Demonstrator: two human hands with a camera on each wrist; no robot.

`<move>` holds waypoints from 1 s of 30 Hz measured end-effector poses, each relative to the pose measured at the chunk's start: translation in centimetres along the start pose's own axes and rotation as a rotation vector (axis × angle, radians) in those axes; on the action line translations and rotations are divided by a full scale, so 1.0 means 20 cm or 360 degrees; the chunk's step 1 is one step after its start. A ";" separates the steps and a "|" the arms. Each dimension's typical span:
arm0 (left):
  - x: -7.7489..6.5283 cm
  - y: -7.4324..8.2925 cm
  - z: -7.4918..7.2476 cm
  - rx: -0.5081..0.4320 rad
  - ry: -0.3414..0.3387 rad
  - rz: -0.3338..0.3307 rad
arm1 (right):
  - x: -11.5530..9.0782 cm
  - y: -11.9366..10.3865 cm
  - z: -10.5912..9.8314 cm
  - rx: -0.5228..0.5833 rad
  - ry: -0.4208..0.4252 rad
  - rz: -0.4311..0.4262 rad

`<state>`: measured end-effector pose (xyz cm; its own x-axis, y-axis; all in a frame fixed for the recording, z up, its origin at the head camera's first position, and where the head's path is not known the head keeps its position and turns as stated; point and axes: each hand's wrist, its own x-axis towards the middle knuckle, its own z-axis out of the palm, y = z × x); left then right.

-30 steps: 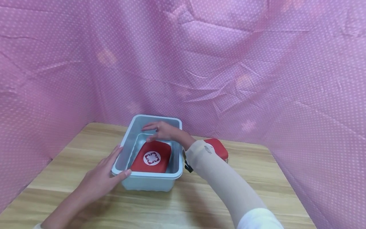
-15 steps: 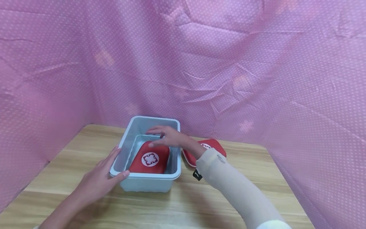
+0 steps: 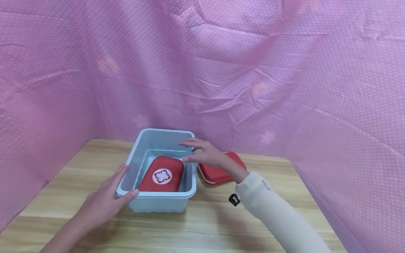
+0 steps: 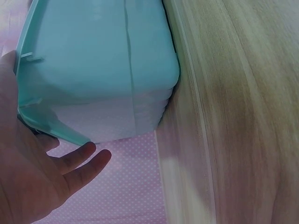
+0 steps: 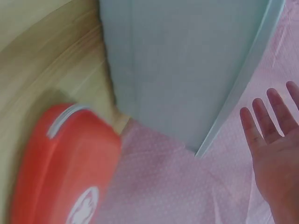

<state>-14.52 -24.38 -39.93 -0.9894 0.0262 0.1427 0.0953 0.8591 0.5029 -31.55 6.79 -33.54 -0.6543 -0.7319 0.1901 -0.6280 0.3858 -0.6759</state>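
A light blue plastic bin (image 3: 158, 204) stands on the table with a red first-aid case (image 3: 148, 182) lying in it. That case bears a white round emblem with a cross. My left hand (image 3: 102, 200) rests at the bin's near left corner, thumb on the front rim and fingers along the left side. The left wrist view shows these fingers (image 4: 86, 172) spread and nearly straight. Over the right rim my right hand (image 3: 207, 153) hovers, fingers apart, holding nothing. Behind that forearm lies a second red first-aid case (image 3: 215, 175), partly covered, on the table right of the bin.
A wood-grain table (image 3: 202, 228) carries everything. Pink dotted cloth (image 3: 202, 70) hangs close behind the bin and along both sides. A small black tab (image 3: 234, 200) shows beside the right sleeve (image 3: 269, 207).
My right hand has drawn back rightward from above the case in the bin to over the right rim. The left hand keeps its place on the bin. The view has shifted slightly.
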 end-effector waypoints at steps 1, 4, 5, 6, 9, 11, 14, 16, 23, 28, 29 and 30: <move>0.00 0.00 0.00 -0.0002 -0.0008 -0.0009 | -0.02 0.01 -0.01 0.0006 0.0022 0.0021; 0.00 0.00 -0.01 0.0004 -0.0014 -0.0018 | -0.07 0.05 -0.04 0.0049 0.0089 0.0063; 0.00 -0.01 -0.01 0.0007 -0.0016 -0.0018 | -0.08 0.06 -0.04 0.0056 0.0112 0.0064; 0.00 -0.01 -0.01 0.0010 -0.0017 -0.0017 | -0.10 0.08 -0.05 0.0069 0.0128 0.0065; 0.00 -0.01 -0.01 0.0014 -0.0014 0.0000 | -0.16 0.14 -0.08 0.0071 0.0175 0.0055; 0.01 -0.01 -0.01 0.0012 -0.0019 0.0004 | -0.21 0.17 -0.10 0.0053 0.0214 0.0096; 0.02 -0.01 0.00 0.0002 -0.0048 -0.0014 | -0.27 0.23 -0.13 0.0030 0.0275 0.0173; 0.02 0.00 0.00 -0.0002 -0.0060 -0.0026 | -0.31 0.27 -0.15 0.0014 0.0325 0.0230; 0.02 0.00 0.01 -0.0011 -0.0076 -0.0049 | -0.43 0.43 -0.18 0.0010 0.0470 0.0334; 0.02 0.00 0.01 -0.0008 -0.0071 -0.0043 | -0.49 0.55 -0.20 0.0073 0.0555 0.0470; 0.02 0.00 0.01 -0.0005 -0.0066 -0.0040 | -0.50 0.58 -0.20 0.0101 0.0570 0.0488; 0.02 0.00 0.01 -0.0005 -0.0061 -0.0036 | -0.51 0.60 -0.21 0.0118 0.0590 0.0509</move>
<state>-14.91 -24.32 -40.08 -0.9948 0.0264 0.0987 0.0732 0.8582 0.5081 -34.18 21.21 -40.69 -0.9236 -0.3291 0.1966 -0.3486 0.5076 -0.7879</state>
